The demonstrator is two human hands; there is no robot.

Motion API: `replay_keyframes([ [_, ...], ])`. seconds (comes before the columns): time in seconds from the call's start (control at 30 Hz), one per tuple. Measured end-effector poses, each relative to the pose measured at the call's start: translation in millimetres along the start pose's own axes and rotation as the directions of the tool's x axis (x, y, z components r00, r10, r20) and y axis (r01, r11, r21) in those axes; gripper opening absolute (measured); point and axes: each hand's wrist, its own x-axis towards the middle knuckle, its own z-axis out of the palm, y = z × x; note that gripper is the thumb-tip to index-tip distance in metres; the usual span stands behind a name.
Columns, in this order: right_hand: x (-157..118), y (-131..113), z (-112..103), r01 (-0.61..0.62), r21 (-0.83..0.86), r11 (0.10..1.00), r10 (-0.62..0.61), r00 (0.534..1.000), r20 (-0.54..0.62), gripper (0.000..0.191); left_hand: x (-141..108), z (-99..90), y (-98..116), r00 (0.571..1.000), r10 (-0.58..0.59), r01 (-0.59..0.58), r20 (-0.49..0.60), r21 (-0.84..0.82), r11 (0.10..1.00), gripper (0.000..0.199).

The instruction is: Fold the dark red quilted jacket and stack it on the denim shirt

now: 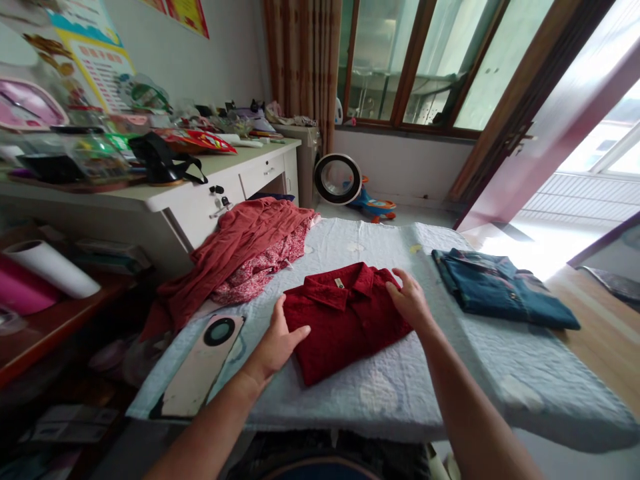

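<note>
A dark red collared shirt lies folded on the cloth-covered table, collar on the far side and a small label showing inside the neck. My left hand rests at its left edge, thumb apart from the fingers and laid over the fabric. Against the right edge is my right hand, its thumb and forefinger spread and touching the shirt near the shoulder. The remaining fingers of both hands are partly hidden. Left of my left hand lies a pale flat panel with a dark round ring.
A folded dark blue denim garment lies at the right. Reddish clothes are heaped at the back left, by a white desk crowded with things. A pale blue patterned cloth covers the table. Beyond stands a round-doored washing machine.
</note>
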Motion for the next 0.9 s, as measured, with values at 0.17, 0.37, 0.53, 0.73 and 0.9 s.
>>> replay_keyframes([
  [0.17, 18.1, 33.3, -7.5, -0.307, -0.065, 0.949, 0.314, 0.933, 0.175, 0.054, -10.8, -2.2, 27.0, 0.92, -0.373, 0.386, 0.12, -0.435, 0.813, 0.068],
  [0.37, 20.2, 29.4, -13.5, -0.566, 0.238, 0.789, 0.369, 0.747, 0.552, 0.035, -12.2, 14.4, 26.5, 0.865, -0.471, 0.456, 0.171, -0.657, 0.6, 0.032],
  [0.53, 24.9, 28.4, -11.8, -0.757, 0.356, 0.547, 0.335, 0.588, 0.736, 0.029, -3.0, 24.0, 26.5, 0.819, -0.51, 0.53, 0.261, -0.685, 0.5, 0.028],
  [0.73, 30.2, 27.2, -13.9, -0.786, 0.364, 0.499, 0.296, 0.55, 0.781, 0.028, 2.6, 30.6, 35.7, 0.774, -0.55, 0.575, 0.314, -0.712, 0.402, 0.026],
  [0.9, 26.5, 21.8, -16.4, -0.777, 0.406, 0.48, 0.28, 0.575, 0.769, 0.025, 0.2, 35.7, 31.9, 0.825, -0.517, 0.505, 0.227, -0.706, 0.496, 0.027],
])
